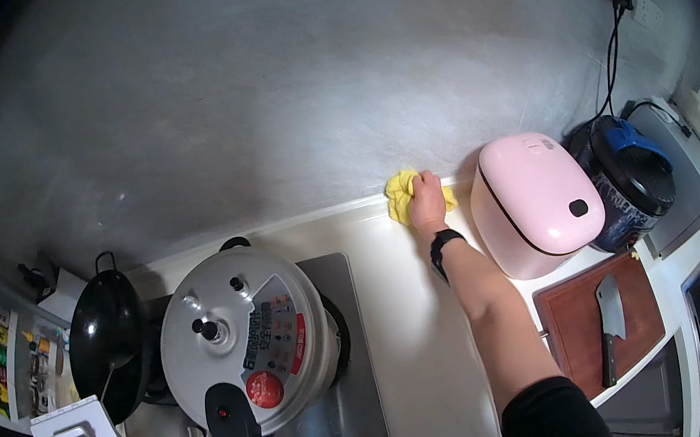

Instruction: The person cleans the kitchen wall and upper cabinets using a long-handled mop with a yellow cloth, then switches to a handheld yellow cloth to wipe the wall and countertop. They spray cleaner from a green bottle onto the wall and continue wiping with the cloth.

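My right hand (426,200) is stretched to the back edge of the white counter (409,301), pressed down on a yellow cloth (402,191) bunched against the grey wall. A black watch sits on that wrist. The cloth lies just left of a pink rice cooker (530,201). My left hand is out of sight.
A silver pressure cooker (241,341) with a black handle stands on the stove, a black wok (109,343) to its left. Right of the pink cooker is a dark cooker with a blue lid (627,175). A cleaver (608,315) lies on a brown cutting board (574,329).
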Demonstrator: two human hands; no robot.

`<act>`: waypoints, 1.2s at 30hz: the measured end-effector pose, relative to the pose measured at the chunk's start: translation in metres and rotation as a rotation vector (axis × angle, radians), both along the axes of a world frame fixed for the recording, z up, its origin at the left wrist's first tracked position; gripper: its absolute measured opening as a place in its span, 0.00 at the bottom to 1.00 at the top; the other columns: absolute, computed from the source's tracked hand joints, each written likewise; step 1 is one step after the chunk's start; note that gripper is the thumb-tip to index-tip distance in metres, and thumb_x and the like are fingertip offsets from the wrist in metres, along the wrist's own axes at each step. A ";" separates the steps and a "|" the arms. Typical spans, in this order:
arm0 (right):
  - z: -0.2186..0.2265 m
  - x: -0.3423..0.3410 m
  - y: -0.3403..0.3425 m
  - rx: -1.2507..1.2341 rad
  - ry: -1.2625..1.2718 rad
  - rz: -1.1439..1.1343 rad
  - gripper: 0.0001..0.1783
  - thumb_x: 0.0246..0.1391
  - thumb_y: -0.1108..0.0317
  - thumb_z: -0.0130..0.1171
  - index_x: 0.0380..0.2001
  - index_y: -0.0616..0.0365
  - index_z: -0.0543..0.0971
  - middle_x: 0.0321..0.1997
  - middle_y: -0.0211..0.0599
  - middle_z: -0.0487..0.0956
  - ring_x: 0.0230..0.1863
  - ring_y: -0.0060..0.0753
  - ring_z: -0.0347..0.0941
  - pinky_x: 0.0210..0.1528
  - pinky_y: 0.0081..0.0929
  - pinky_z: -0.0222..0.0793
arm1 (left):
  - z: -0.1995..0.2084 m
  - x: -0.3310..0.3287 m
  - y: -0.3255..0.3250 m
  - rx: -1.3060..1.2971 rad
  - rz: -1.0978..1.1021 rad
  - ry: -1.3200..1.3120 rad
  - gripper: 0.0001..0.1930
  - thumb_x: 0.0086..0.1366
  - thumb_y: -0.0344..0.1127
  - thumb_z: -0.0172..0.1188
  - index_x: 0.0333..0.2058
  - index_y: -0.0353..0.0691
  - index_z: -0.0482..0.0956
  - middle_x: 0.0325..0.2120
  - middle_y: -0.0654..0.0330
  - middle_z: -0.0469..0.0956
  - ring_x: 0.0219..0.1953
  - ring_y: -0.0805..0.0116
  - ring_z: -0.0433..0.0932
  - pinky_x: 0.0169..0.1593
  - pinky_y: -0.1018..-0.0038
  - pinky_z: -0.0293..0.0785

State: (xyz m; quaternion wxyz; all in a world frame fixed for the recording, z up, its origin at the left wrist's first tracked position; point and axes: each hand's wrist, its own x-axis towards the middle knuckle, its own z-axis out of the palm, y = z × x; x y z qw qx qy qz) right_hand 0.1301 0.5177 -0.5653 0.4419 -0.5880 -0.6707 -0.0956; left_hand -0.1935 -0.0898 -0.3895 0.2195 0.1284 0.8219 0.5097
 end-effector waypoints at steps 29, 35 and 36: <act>0.201 -0.021 0.013 0.630 -0.058 0.090 0.16 0.27 0.79 0.56 0.28 0.63 0.72 0.56 0.52 0.64 0.56 0.53 0.59 0.54 0.45 0.57 | 0.008 0.039 -0.024 0.047 0.000 -0.056 0.09 0.62 0.33 0.53 0.39 0.38 0.70 0.13 0.69 0.64 0.10 0.82 0.57 0.13 0.83 0.51; 0.210 -0.017 0.008 0.537 -0.224 0.199 0.14 0.31 0.80 0.54 0.28 0.65 0.71 0.57 0.52 0.64 0.58 0.53 0.59 0.59 0.43 0.56 | -0.004 0.024 -0.045 0.097 0.031 -0.067 0.08 0.61 0.31 0.54 0.38 0.39 0.70 0.13 0.69 0.64 0.10 0.82 0.57 0.13 0.84 0.51; 0.197 -0.022 0.003 0.455 -0.246 0.236 0.13 0.32 0.80 0.54 0.29 0.65 0.71 0.56 0.52 0.65 0.58 0.52 0.60 0.59 0.42 0.57 | -0.006 0.020 -0.049 0.105 0.034 -0.065 0.08 0.61 0.31 0.54 0.39 0.39 0.70 0.13 0.69 0.65 0.10 0.82 0.57 0.13 0.84 0.51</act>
